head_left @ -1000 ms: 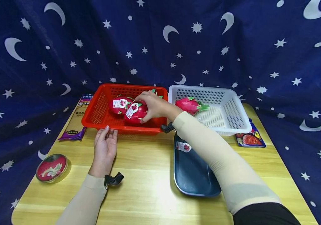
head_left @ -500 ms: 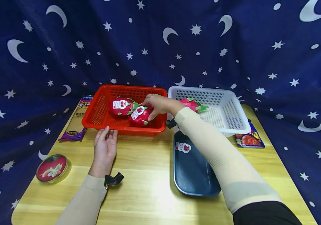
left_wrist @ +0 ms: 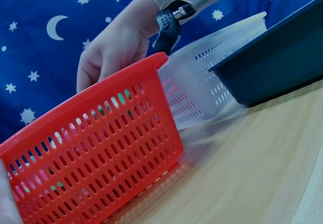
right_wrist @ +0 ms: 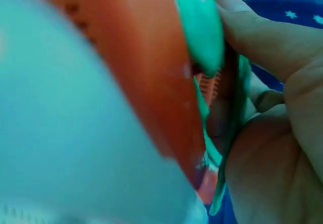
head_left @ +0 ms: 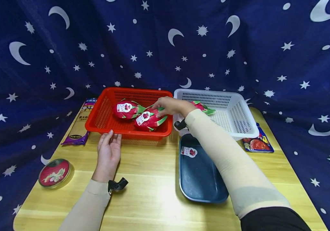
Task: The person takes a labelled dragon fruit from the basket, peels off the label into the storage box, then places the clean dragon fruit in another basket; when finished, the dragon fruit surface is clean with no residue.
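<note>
Two pink-red dragon fruits with white stickers lie in the red basket: one at the left, the other dragon fruit nearer the front right. My right hand is over that second fruit's green leafy end, thumb and fingers spread loosely about the leaves. Close up in the right wrist view, the green leaves show by the thumb. My left hand is palm up, its fingertips touching the red basket's front rim. A third dragon fruit sits in the white basket, partly hidden by my right arm.
A dark blue tray with a sticker stands below the white basket. At the left are a noodle packet and a round tin. A red and blue packet lies at the right. Starry cloth hangs behind.
The front dragon fruit has moved right and down within the red basket. My right hand has since slid right off its body, uncovering the leaves. My left hand has stayed put.
</note>
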Demonstrator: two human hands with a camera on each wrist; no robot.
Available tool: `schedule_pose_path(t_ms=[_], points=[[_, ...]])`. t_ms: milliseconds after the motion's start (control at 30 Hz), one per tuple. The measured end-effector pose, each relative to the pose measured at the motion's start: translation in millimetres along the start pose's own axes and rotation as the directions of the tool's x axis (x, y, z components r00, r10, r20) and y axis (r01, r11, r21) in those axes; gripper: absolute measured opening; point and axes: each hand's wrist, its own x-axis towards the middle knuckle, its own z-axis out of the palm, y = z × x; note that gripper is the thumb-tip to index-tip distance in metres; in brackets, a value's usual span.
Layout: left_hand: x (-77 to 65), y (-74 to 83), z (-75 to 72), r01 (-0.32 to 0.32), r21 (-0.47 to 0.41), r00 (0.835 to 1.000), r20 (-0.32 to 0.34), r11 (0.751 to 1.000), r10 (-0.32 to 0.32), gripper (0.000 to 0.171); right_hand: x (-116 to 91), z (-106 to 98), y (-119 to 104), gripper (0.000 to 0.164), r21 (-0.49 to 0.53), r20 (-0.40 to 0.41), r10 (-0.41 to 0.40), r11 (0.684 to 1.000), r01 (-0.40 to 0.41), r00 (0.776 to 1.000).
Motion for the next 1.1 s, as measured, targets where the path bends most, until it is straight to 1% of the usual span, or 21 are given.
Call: schedule_pose_path(t_ms=[133, 300, 400, 500, 567, 733, 867, 967, 1033, 1100], points=[[-0.3, -0.4, 0.2, -0.001, -0.003, 1.0, 0.002, 1.0, 0.001, 0.017, 0.0, 3.9, -0.3, 0.044, 0.033, -0.043, -0.041, 0.999, 0.042, 0.998], [-0.8, -1.5, -1.1, 0.001, 0.008, 1.0, 0.005, 1.0, -0.001, 0.019, -4.0, 3.2, -6.1, 0.043, 0.068, -0.121, -0.058, 0.995, 0.066, 0.991], [-0.8, -1.7, -2.2, 0.006, 0.004, 1.0, 0.002, 1.0, -0.006, 0.02, -10.6, -0.6, -13.8, 0.042, 0.122, -0.156, -0.067, 0.989, 0.086, 0.985], [-0.1, -1.7, -2.0, -0.001, -0.006, 1.0, -0.002, 1.0, 0.001, 0.02, -19.6, -4.1, -24.2, 0.043, 0.18, -0.192, -0.093, 0.975, 0.128, 0.977], [0.4, -1.7, -1.5, -0.006, -0.008, 1.0, 0.0, 1.0, 0.006, 0.02, -27.3, -5.1, -32.2, 0.043, 0.194, -0.214, -0.116, 0.968, 0.158, 0.97], [0.3, -1.4, -0.4, -0.009, -0.012, 1.0, 0.006, 1.0, 0.009, 0.019, -50.9, 1.4, -51.9, 0.044, 0.181, -0.268, -0.18, 0.956, 0.233, 0.947], [0.1, -1.0, -1.2, -0.005, -0.009, 1.0, 0.01, 1.0, 0.006, 0.019, -71.8, 11.1, -66.5, 0.043, 0.158, -0.342, -0.229, 0.942, 0.296, 0.911], [0.2, -0.5, -2.1, -0.003, 0.018, 1.0, 0.002, 1.0, 0.003, 0.017, -84.5, 20.2, -76.6, 0.041, 0.151, -0.381, -0.279, 0.922, 0.357, 0.882], [0.1, -0.2, -2.3, 0.003, 0.039, 1.0, -0.009, 0.999, -0.003, 0.017, -91.4, 29.0, -82.9, 0.041, 0.162, -0.385, -0.303, 0.908, 0.388, 0.872], [0.1, 0.3, -1.6, 0.018, 0.063, 0.999, -0.029, 0.998, -0.016, 0.018, -97.0, 40.3, -88.4, 0.04, 0.17, -0.378, -0.319, 0.899, 0.404, 0.869]])
